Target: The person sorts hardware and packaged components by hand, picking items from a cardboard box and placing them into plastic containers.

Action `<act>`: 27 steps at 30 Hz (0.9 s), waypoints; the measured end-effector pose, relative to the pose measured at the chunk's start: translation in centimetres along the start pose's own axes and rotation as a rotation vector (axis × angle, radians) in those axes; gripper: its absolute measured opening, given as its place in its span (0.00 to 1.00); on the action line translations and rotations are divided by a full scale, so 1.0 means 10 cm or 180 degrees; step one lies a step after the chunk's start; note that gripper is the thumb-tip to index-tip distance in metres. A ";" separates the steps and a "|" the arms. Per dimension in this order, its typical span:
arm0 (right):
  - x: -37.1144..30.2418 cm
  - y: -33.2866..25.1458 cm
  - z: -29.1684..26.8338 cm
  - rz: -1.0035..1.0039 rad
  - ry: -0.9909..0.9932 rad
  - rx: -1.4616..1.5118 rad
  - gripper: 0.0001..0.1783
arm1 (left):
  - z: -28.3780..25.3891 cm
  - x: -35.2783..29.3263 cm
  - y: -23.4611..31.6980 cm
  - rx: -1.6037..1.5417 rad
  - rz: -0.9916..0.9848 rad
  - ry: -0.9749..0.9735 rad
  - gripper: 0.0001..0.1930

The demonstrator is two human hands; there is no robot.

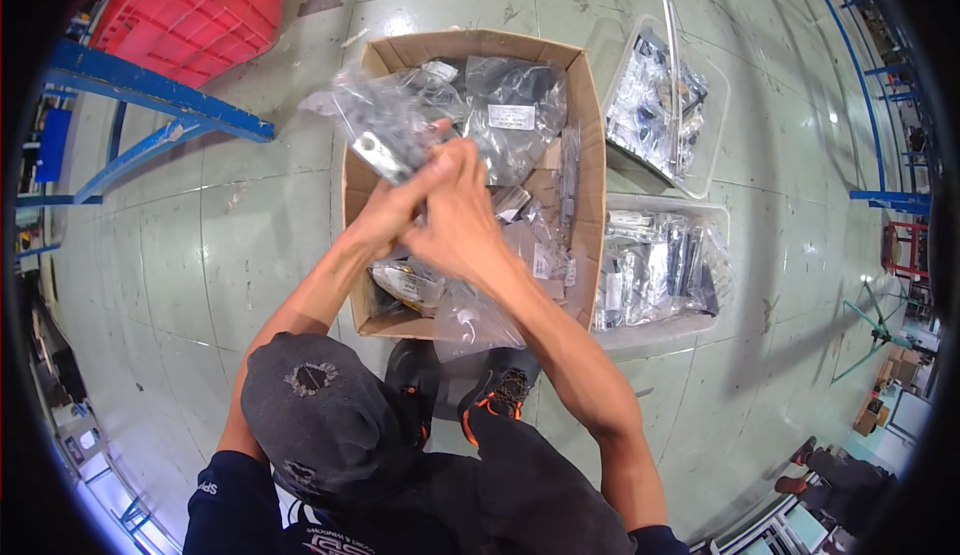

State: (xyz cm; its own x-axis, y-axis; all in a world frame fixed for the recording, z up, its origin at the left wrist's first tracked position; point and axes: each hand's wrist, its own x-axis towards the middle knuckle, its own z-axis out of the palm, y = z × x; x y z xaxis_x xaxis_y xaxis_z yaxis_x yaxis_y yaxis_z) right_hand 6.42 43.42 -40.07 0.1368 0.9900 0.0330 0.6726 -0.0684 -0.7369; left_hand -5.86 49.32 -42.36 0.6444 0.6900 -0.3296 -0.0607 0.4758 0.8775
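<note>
A transparent plastic bag (375, 135) with shiny metal parts inside is raised over the left side of an open cardboard box (597, 205). My left hand (392, 207) is closed around its lower end. Pressed close against the left, my right hand (458, 193) has its fingers curled at the same end of the bag; motion blurs the fingertips. Below the hands the box holds several bagged parts, among them a grey bag (515, 115) with a white label. Another see-through bag (475, 320) hangs over the box's near edge.
To the right stand two translucent plastic bins, the far bin (712, 145) and the near bin (650, 333), filled with bagged parts. A blue metal frame (180, 105) juts in at left, beside a red plastic crate (195, 15). Another person's legs (840, 480) show at lower right.
</note>
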 end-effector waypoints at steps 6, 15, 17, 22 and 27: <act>0.03 0.56 -0.43 0.1116 0.0508 -0.1442 0.22 | -0.10 -0.04 0.08 -0.1384 -0.0408 0.0772 0.23; 0.06 1.20 -0.04 0.0560 0.0377 -0.3739 0.11 | -0.10 -0.12 -0.03 -0.0992 -0.0661 0.0127 0.25; 0.04 1.08 -0.09 0.0477 0.0644 -0.2842 0.18 | -0.04 -0.15 0.00 -0.1011 -0.0690 0.0252 0.27; 0.02 0.61 -0.39 0.0517 0.1030 -0.1157 0.18 | 0.02 -0.13 -0.02 -0.0660 -0.0331 -0.0053 0.32; -0.10 0.09 -0.08 -0.0104 0.1463 0.0610 0.20 | 0.06 -0.11 -0.01 -0.0874 -0.0575 0.0050 0.30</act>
State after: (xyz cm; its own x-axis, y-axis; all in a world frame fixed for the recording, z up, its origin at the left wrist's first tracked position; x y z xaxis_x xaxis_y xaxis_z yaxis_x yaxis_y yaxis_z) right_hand 7.53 42.24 -40.23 0.4534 0.8317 0.3206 0.5421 0.0282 -0.8399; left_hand -6.10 48.13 -41.89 0.6517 0.5885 -0.4785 -0.1512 0.7190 0.6784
